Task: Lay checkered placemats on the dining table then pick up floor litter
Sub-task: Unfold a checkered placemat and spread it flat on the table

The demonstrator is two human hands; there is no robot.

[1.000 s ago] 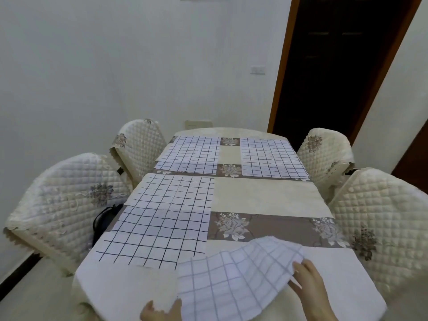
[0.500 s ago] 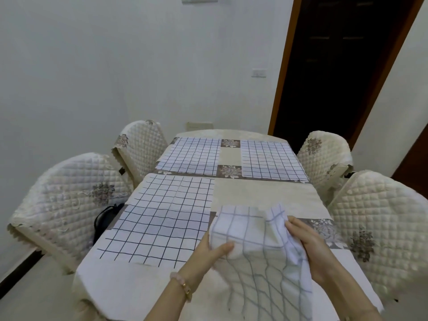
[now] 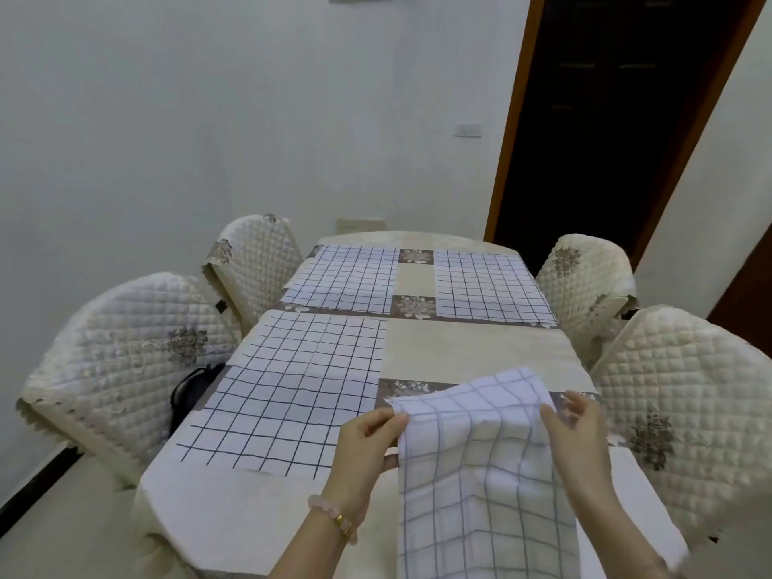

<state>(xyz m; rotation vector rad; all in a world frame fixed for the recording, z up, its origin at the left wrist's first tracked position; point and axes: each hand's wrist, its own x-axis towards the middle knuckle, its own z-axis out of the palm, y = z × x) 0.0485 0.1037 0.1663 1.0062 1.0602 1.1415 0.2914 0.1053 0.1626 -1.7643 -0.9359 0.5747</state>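
Three laid placemats (image 3: pixel 292 390) down! Left hand (image 3: pixel 367 440) and right hand (image 3: pixel 576 428) pinch the fourth placemat (image 3: pixel 480 453) over the tabletop's (image 3: pixel 459 348) near-right corner; floor litter presumably comes after.

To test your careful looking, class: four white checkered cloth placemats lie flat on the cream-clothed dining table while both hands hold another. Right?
Not four: the head view shows three white checkered placemats lying flat on the dining table, the far-left placemat, far-right placemat and near-left placemat. The left hand and right hand do hold another, the held placemat.
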